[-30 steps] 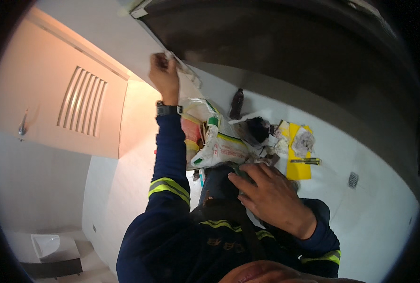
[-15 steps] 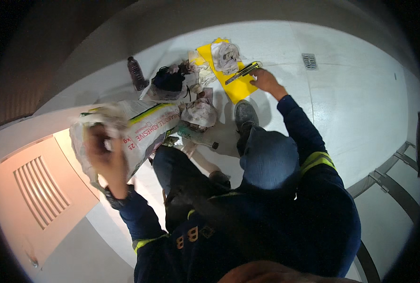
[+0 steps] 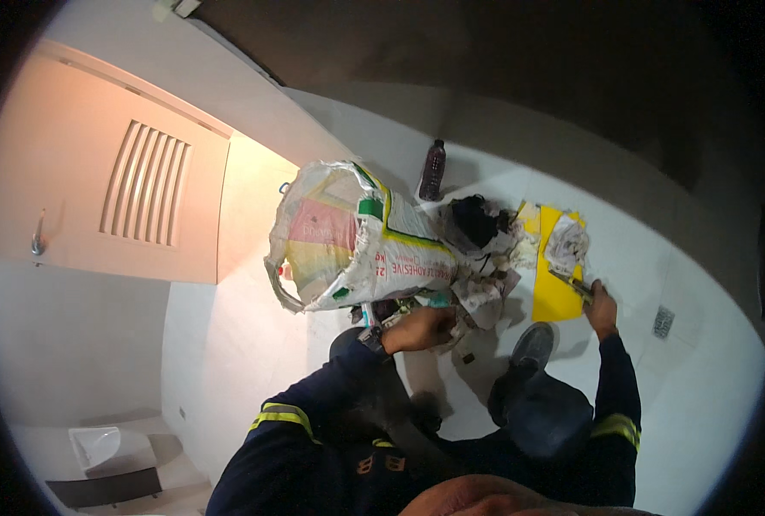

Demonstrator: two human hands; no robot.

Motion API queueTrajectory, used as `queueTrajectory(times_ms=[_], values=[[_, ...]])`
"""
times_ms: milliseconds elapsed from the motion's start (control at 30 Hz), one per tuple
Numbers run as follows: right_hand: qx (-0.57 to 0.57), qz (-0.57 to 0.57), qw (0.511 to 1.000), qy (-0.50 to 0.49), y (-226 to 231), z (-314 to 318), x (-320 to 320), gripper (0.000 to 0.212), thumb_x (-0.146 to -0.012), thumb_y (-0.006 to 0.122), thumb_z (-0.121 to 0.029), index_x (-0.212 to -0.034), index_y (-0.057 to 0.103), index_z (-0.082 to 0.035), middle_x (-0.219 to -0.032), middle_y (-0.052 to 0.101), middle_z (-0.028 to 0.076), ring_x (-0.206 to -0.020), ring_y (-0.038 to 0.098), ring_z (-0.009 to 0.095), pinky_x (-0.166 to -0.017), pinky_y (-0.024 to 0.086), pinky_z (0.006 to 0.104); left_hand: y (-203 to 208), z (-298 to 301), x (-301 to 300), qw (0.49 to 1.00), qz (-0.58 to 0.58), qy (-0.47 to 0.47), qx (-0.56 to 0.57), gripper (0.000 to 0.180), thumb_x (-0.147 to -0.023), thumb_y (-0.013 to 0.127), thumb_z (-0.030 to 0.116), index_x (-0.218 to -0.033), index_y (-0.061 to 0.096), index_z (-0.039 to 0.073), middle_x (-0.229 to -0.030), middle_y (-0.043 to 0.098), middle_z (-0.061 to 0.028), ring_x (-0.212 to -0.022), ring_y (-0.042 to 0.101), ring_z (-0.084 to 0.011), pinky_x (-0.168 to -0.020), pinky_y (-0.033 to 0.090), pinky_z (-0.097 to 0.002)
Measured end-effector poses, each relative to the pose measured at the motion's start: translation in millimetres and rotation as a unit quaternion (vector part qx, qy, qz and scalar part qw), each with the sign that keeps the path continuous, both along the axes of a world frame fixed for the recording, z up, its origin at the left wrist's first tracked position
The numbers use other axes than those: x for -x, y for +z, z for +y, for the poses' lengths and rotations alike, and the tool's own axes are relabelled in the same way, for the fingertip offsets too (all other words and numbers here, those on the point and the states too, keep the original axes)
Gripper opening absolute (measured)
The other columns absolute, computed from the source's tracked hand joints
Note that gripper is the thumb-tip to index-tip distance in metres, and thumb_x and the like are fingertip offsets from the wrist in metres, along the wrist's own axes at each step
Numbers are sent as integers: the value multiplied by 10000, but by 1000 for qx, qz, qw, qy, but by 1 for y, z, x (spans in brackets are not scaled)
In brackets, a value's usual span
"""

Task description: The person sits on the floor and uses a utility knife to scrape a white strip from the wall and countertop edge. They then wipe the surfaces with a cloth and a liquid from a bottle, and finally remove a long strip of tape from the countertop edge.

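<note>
My right hand [image 3: 603, 308] is wrapped round a snap-off utility knife [image 3: 574, 285], its blade over a yellow sheet [image 3: 554, 297] on the floor. A crumpled whitish rag [image 3: 566, 244] lies on the sheet beside the blade. My left hand [image 3: 424, 330] is closed, fingers bent down, among the litter by a clear bottle with a dark cap [image 3: 468, 356]; what it grips is hidden under the fingers. Just beyond that hand, a large white woven adhesive bag [image 3: 410, 258] lies on its side with its mouth open. Crumpled whitish material [image 3: 483, 301] sits to the right of the bag.
A dark bottle [image 3: 433, 172] stands behind the bag. A dark cloth bundle [image 3: 474, 221] lies between bag and sheet. My shoe [image 3: 534, 344] is close to the sheet. A floor drain [image 3: 663, 322] is at the right, a louvred door [image 3: 99, 172] at the left.
My left hand has left the bag's mouth and come down to the litter beside it. My right hand still holds the knife, now nearer the rag. The view has swung left.
</note>
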State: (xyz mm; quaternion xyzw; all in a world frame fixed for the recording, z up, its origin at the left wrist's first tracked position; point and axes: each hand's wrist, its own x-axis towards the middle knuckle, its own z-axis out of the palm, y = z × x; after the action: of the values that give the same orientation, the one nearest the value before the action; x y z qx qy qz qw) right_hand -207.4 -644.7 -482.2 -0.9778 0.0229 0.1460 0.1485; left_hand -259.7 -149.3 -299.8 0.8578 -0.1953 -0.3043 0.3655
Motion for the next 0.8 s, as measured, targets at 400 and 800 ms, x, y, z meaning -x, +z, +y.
queueTrajectory(times_ms=[400, 800], values=[[-221, -349, 863, 291, 391, 327, -102, 666, -951, 602, -66, -1558, 403, -257, -957, 583, 187, -766, 612, 423, -681, 524, 502, -107, -16, 5, 998, 33, -45, -10, 472, -866, 643, 215, -1335, 638, 162, -1081, 715, -205, -1015, 690, -374, -869, 543, -461], [-216, -466, 817, 261, 374, 399, -158, 671, -958, 580, -56, -1559, 397, -291, -936, 563, 158, -708, 607, 393, -647, 533, 499, -89, 19, 18, 998, -21, 2, -63, 384, -838, 677, 241, -1163, 648, 40, -1023, 695, -252, -958, 669, -448, -824, 529, -528]])
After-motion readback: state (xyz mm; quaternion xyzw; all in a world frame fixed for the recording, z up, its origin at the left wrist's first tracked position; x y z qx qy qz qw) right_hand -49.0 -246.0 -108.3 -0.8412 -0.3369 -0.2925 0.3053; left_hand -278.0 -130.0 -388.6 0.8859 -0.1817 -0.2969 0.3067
